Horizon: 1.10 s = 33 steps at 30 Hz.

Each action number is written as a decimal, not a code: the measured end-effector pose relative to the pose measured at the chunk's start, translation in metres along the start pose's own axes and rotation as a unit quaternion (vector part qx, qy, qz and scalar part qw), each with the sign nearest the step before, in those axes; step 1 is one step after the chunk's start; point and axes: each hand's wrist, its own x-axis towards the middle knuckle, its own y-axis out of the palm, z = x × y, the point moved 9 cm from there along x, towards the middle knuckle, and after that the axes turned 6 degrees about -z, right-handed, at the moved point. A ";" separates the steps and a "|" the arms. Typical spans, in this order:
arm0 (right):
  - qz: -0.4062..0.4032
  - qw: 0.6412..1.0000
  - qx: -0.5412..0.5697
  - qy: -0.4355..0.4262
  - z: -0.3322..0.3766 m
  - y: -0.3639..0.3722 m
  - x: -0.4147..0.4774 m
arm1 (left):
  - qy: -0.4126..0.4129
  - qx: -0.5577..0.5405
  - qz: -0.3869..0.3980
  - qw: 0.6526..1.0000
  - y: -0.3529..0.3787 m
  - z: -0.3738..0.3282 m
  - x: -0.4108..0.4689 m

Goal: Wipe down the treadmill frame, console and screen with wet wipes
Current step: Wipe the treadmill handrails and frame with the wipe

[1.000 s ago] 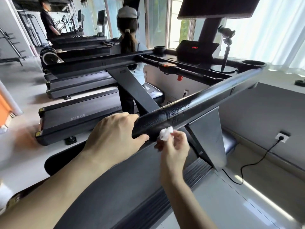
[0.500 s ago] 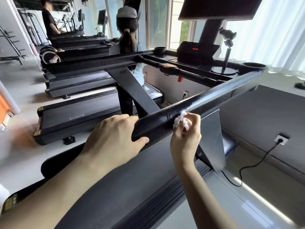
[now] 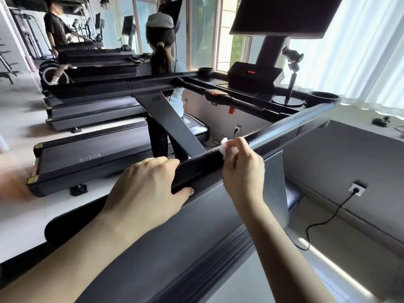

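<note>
**Hands and handling.** The left hand [image 3: 142,193] was closed over the near end of the right-side handrail [image 3: 284,130], with the fingers curled across the top and the thumb on the side facing the wearer. It held nothing else. Just beyond it along the rail, the wet wipe [image 3: 225,148] lay against the rail's upper face as a small white wad. The right hand [image 3: 242,171] pinched the wipe between thumb and fingertips and pressed it to the rail.

The wipe was judged light, limp and damp. It would be easy to lose from a loose pinch, so it was best held bunched with the fingers behind it. The handrail was judged rigid and fixed. Its near stretch looked matt and grippy, while its far stretch was glossier and probably slick once wetted.

**Surface.** Below the rail were a grey upright panel [image 3: 275,184] and the dark running deck [image 3: 153,248]. At the far end of the rail were a cup holder [image 3: 323,98], the console [image 3: 253,76] with red digits lit, and the screen [image 3: 284,16] above it. No wipe was on any of these.

**Room.** To the left was a row of further treadmills [image 3: 91,158], with two persons standing among them. Windows lay ahead. On the right were a white curtain [image 3: 360,51] and a wall socket [image 3: 357,189], with a cable plugged in and trailing across the pale floor [image 3: 273,281].
</note>
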 end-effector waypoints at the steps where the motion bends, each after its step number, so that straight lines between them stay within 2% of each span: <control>1: -0.002 1.000 -0.006 0.026 -0.011 -0.001 0.003 | -0.002 -0.001 -0.002 1.000 0.000 0.000 0.000; 4: -0.016 0.999 -0.007 0.031 -0.008 -0.005 -0.010 | -0.001 -0.001 0.000 1.000 0.001 0.000 0.001; 9: 0.040 0.989 0.106 -0.093 0.050 -0.007 -0.061 | 0.004 -0.002 0.000 1.000 0.003 0.000 0.002; 11: 0.040 0.987 0.105 -0.111 0.048 -0.006 -0.058 | 0.006 -0.001 0.005 1.000 0.003 -0.001 0.002; 18: -0.053 0.997 -0.008 0.064 -0.026 -0.003 0.005 | 0.003 0.000 0.004 1.000 -0.001 -0.003 0.000; 20: -0.068 0.995 -0.019 0.072 -0.021 -0.003 0.000 | 0.008 0.001 0.003 1.000 -0.001 -0.004 0.000; 22: -0.068 0.997 0.001 0.025 0.003 -0.004 -0.022 | 0.009 0.001 0.007 1.000 -0.001 -0.004 0.001; 25: -0.023 0.994 0.084 -0.059 0.034 -0.002 -0.059 | 0.013 -0.001 0.007 1.000 -0.001 -0.005 0.002; 28: -0.014 0.988 0.108 -0.108 0.033 -0.003 -0.068 | 0.013 0.000 0.010 1.000 -0.001 -0.004 0.003; 30: -0.025 0.992 0.096 -0.079 0.010 -0.001 -0.060 | 0.013 0.007 0.017 1.000 -0.001 -0.005 0.002; 33: -0.069 0.994 0.074 0.033 -0.037 0.000 -0.041 | 0.009 0.010 0.012 1.000 -0.003 -0.005 0.001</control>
